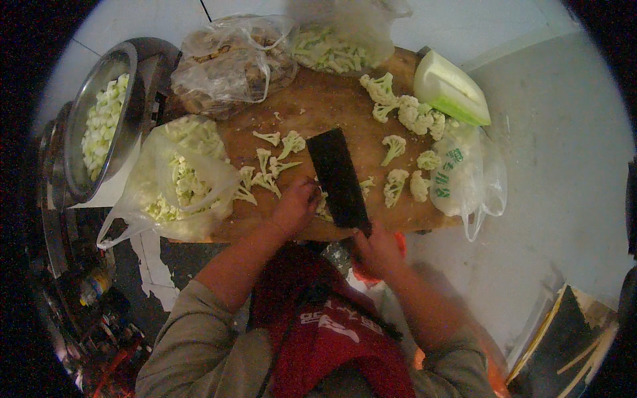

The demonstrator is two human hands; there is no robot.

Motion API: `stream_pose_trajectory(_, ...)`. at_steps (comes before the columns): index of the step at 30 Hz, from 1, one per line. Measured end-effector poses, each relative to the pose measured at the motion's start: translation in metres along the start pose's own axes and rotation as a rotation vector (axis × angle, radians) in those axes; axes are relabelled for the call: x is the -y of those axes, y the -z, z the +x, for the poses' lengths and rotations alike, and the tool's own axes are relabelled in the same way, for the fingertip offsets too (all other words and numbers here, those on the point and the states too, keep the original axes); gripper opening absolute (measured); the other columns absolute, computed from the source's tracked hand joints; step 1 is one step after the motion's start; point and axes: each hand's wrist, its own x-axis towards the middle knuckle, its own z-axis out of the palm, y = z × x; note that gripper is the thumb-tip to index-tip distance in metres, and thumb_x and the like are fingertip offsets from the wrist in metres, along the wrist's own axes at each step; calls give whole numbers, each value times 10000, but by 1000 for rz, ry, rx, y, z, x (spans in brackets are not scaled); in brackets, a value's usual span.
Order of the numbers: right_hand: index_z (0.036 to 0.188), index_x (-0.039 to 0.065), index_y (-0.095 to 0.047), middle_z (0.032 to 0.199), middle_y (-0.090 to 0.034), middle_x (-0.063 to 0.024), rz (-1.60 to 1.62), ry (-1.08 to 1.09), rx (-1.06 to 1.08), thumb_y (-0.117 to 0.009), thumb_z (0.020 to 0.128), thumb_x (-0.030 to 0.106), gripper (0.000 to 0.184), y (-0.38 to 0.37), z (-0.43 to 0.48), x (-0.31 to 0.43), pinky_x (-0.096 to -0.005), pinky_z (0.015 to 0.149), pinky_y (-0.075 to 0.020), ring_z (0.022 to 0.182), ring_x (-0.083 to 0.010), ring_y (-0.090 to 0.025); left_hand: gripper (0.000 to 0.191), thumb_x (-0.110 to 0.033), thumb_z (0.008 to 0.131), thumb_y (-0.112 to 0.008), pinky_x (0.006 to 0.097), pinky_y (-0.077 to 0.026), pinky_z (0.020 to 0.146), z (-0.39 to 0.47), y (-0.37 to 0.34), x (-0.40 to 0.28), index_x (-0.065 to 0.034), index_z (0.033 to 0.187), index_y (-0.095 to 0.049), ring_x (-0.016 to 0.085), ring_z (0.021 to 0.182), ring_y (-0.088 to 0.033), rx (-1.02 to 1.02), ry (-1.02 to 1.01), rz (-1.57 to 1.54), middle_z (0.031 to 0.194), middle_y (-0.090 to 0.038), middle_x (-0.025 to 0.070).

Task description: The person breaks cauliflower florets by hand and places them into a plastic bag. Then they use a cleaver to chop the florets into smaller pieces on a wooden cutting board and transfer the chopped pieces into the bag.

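Observation:
My right hand (pixel 371 248) grips the handle of a dark cleaver (pixel 338 179), whose broad blade lies over the wooden cutting board (pixel 318 109). Just left of the blade my left hand (pixel 300 201) has its fingers curled by a cauliflower piece (pixel 324 208); whether it holds the piece is hidden. Cut cauliflower florets (pixel 266 171) are spread left of that hand. To the right of the cleaver are more florets (pixel 395 186), with a larger cauliflower cluster (pixel 410 112) farther back.
An open plastic bag of cauliflower (pixel 186 184) stands at the board's left. Behind are a bag of brown food pieces (pixel 234 64) and a bag of pale green pieces (pixel 338 47). A cut winter melon (pixel 450 89) and a white plastic bag (pixel 460 174) lie right. A metal bowl (pixel 130 99) holds pale cubes.

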Motion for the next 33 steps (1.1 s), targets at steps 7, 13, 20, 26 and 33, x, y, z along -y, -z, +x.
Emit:
stream_pose_trajectory(7, 1312, -8, -530, 1106, -689, -322, -48, -53, -11, -620, 1004, 349, 480, 1, 6, 17, -532, 896, -534, 1042, -486, -671, 229, -98, 893, -673, 512, -528, 909, 2, -9, 9, 18, 1090, -663, 441, 1065, -613, -15, -118, 40, 1140, -625, 217)
stream_pose_trajectory(13, 1341, 7, -517, 1117, -688, -304, 10, -177, -134, -650, 992, 329, 493, 9, -7, 4, -516, 892, -536, 1045, -458, -679, 324, -138, 843, -695, 512, -476, 1022, -3, 16, -4, -38, 1151, -688, 411, 1181, -566, -123, -33, 398, 1243, -626, 180)
stream_pose_trajectory(20, 1470, -24, -442, 1383, -580, -293, 317, -150, -390, -604, 992, 526, 746, 18, -67, -49, -521, 1062, -467, 1215, -469, -602, 459, -230, 888, -660, 543, -296, 1224, 4, -5, -59, -57, 1313, -650, 374, 1377, -480, 222, -591, 476, 1509, -507, 187)
stream_pose_trajectory(26, 1394, 23, -526, 1169, -683, -223, -198, -463, -372, -643, 977, 325, 529, 29, -120, -72, -493, 974, -507, 1096, -387, -665, 521, -263, 909, -617, 582, -191, 1257, 46, -16, -79, -58, 1388, -602, 387, 1449, -415, 551, -600, 809, 1524, -493, 197)
stream_pose_trajectory(33, 1264, -17, -586, 1058, -721, -222, 269, -516, -421, -716, 950, 387, 528, 2, -166, -114, -516, 834, -567, 935, -407, -700, 487, -260, 916, -610, 650, -195, 1222, 62, 40, -38, -85, 1370, -615, 415, 1399, -444, 178, -419, 883, 1503, -509, 179)
